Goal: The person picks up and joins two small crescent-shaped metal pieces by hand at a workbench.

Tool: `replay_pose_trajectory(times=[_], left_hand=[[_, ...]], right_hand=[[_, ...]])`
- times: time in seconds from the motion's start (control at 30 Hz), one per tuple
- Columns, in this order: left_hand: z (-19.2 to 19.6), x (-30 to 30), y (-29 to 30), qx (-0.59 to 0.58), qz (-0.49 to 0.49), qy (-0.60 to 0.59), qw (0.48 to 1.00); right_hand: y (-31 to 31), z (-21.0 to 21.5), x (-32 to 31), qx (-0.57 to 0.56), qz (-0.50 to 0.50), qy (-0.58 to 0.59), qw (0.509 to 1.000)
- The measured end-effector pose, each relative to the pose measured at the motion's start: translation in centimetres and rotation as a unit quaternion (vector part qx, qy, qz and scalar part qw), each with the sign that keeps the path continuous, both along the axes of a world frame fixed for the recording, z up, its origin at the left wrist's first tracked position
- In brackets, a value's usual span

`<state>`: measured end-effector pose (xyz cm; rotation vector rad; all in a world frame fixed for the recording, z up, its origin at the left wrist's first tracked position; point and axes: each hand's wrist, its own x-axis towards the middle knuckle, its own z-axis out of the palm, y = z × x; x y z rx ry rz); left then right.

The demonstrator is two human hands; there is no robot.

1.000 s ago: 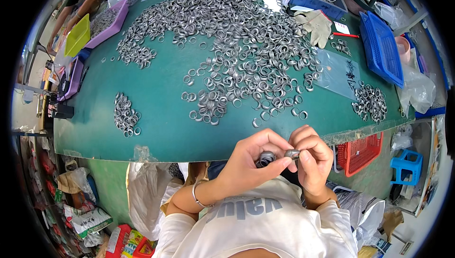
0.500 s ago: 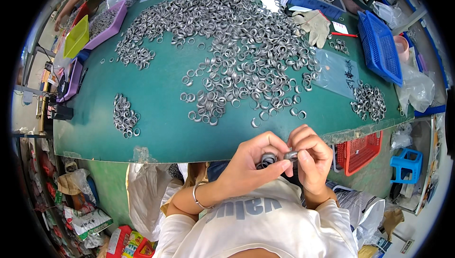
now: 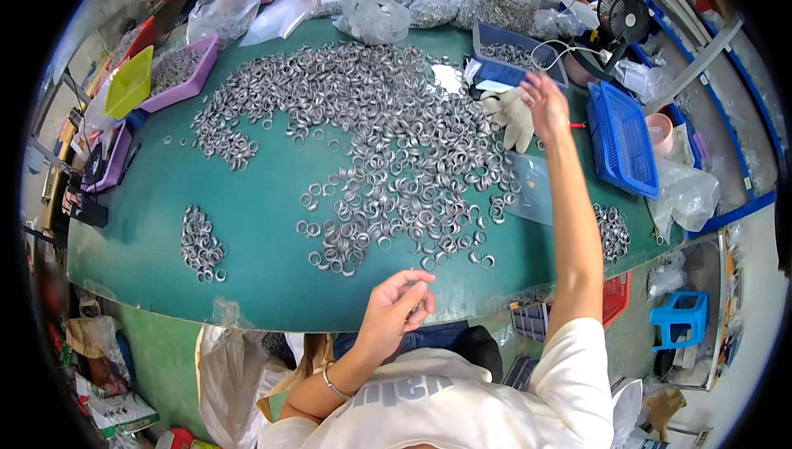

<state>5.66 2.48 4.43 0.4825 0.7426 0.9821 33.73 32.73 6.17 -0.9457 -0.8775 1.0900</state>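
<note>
Close to the table's front edge, my left hand [image 3: 400, 309] is curled closed, with a bit of grey metal showing between the fingers, where metal rings were visible a moment earlier. My right hand [image 3: 546, 109] is stretched far out over the table's right side, its fingers extended and apart with nothing seen in them. It is beside a pale work glove [image 3: 513, 123] and in front of a blue bin [image 3: 520, 70] holding small metal parts. A broad heap of grey metal rings [image 3: 404, 144] covers the middle of the green table [image 3: 247, 243].
Smaller ring piles lie at the left [image 3: 200, 243] and right [image 3: 611, 233]. Stacked blue baskets [image 3: 620, 140] and a black fan [image 3: 623, 16] stand at the right. A purple tray [image 3: 177, 74] and a yellow-green tray [image 3: 129, 84] sit left; filled plastic bags [image 3: 505, 0] line the back.
My right hand has left the ring it pinched beside my left hand and reached far forward. My left hand has moved slightly left and stays closed. The view has tilted up.
</note>
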Motion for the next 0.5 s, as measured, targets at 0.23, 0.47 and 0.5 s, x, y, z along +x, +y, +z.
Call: replay_pose_trajectory(times=[0.23, 0.47, 0.5], left_hand=[[-2.1, -0.9, -0.6, 0.039, -0.018, 0.089, 0.995], [-2.9, 0.3, -0.3, 0.295, -0.046, 0.402, 0.865], [-3.5, 0.6, -0.1, 0.335, -0.036, 0.427, 0.839]], right_hand=[[-9.2, -4.5, -4.7, -0.010, 0.179, -0.348, 0.920], [-21.6, -0.9, -7.1, 0.121, 0.151, -0.649, 0.736], [-22.9, -1.1, -7.6, 0.119, 0.162, -0.649, 0.733]])
